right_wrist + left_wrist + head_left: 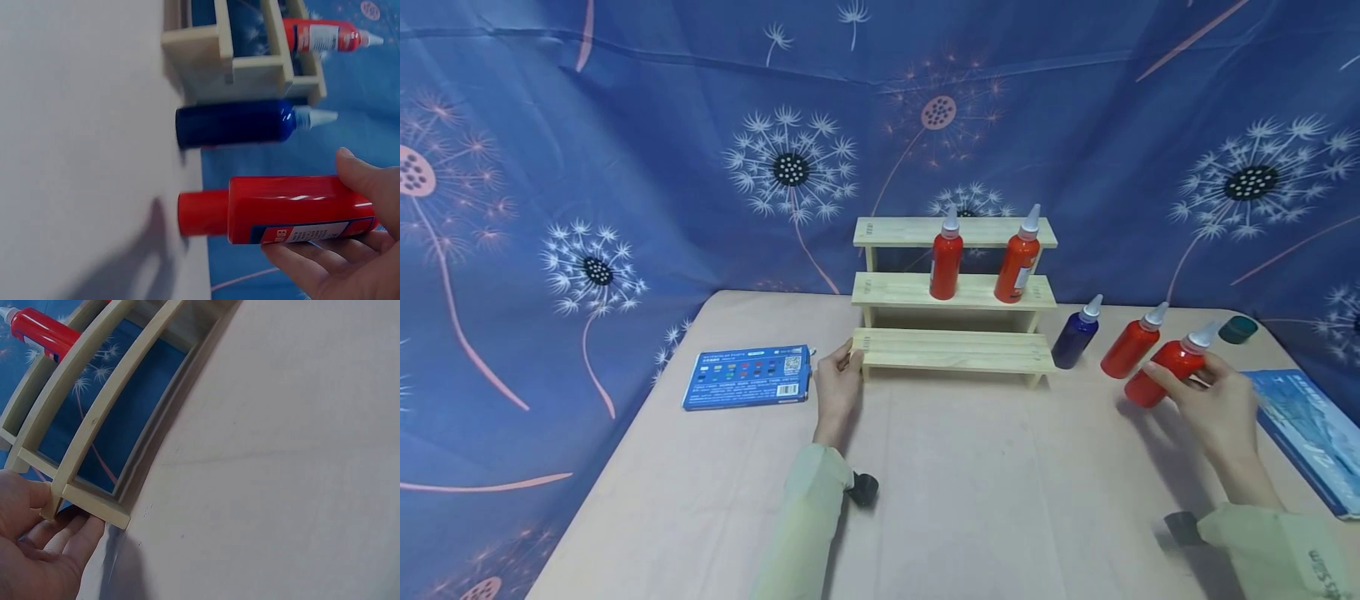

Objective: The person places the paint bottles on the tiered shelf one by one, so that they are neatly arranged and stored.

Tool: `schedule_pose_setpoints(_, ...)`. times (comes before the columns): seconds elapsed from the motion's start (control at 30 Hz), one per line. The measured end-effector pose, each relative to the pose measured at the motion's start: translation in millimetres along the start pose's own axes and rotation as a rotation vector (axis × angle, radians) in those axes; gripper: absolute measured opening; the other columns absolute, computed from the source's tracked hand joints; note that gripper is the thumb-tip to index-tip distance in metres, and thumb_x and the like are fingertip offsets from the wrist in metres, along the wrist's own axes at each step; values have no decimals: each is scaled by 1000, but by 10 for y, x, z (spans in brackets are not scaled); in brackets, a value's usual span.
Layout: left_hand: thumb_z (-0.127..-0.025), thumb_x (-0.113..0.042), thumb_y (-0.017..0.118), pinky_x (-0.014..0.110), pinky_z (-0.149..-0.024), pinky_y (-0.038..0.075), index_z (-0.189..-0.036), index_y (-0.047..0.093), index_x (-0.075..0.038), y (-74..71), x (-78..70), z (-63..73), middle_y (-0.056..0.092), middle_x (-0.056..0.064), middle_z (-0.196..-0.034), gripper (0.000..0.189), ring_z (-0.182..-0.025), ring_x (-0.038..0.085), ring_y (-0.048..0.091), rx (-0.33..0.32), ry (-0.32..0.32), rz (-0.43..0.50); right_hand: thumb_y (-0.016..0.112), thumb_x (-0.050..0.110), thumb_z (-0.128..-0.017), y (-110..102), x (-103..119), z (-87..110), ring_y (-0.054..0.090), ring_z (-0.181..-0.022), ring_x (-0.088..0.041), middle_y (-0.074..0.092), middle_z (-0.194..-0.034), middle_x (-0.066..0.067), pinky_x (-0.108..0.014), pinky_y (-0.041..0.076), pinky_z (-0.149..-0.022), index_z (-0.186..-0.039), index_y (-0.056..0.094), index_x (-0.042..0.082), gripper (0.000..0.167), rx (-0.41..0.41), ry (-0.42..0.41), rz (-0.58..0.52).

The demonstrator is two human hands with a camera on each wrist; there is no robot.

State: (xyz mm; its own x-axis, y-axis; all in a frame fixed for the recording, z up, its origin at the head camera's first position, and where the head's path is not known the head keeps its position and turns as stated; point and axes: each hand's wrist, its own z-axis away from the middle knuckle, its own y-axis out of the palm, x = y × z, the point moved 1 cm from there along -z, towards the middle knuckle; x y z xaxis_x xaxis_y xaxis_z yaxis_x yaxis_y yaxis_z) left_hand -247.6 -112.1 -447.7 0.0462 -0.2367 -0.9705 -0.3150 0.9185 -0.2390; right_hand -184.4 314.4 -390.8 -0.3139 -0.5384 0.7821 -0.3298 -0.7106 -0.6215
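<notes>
Gripping the raised red bottle [294, 206] above the table [962, 500] with your right hand [1221, 408], just beside the standing red bottle [1127, 350], you could knock that neighbour over by swinging sideways, or topple the shelved bottles [947, 267] if your left hand [837, 381], pinching the shelf [955, 354], tugs

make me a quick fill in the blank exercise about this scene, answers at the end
1. The right hand holds a squeeze bottle whose body is coloured ____.
2. The left hand grips the end of the wooden stand's ____ tier.
3. Two red bottles stand on the ____ tier.
4. In the head view, the dark blue bottle stands just to the ____ of the stand.

Missing words: red; lowest; middle; right.
</notes>
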Motion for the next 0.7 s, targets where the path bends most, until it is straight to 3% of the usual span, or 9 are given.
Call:
schedule_pose_setpoints(0.27, -98, -12, 58, 30, -84, 59, -133, 57, 0, 3, 1, -7, 64, 17, -126, 37, -108, 25, 67, 13, -3, 25, 61, 43, -94, 102, 201, 93, 47, -124, -48, 42, -146, -28, -21, 60, -70, -154, 27, 7, 78, 39, -48, 0)
schedule_pose_setpoints(0.33, -98, -12, 58, 31, -85, 59, -133, 56, 0, 3, -12, -4, 64, 18, -126, 37, -108, 26, 67, 21, 1, 35, 62, 43, -94, 136, 252, 115, 49, -122, -48, 44, -144, -28, -19, 59, -71, -153, 29, 7, 77, 43, -73, -5)
schedule_pose_setpoints(0.53, -98, -11, 58, 31, -84, 59, -133, 57, 1, 6, -11, -9, 65, 18, -123, 37, -106, 25, 68, 20, 19, 35, 63, 42, -93, 271, 435, 172, 52, -121, -47, 49, -141, -28, -31, 50, -88, -150, 35, 4, 74, 44, -148, -16)
schedule_pose_setpoints(0.7, -98, -11, 58, 31, -84, 59, -133, 57, 1, 5, 8, 0, 65, 18, -124, 37, -106, 26, 68, 15, 17, 29, 66, 39, -92, 403, 572, 198, 56, -117, -45, 55, -135, -28, -28, 51, -87, -146, 41, 1, 71, 60, -217, -41)
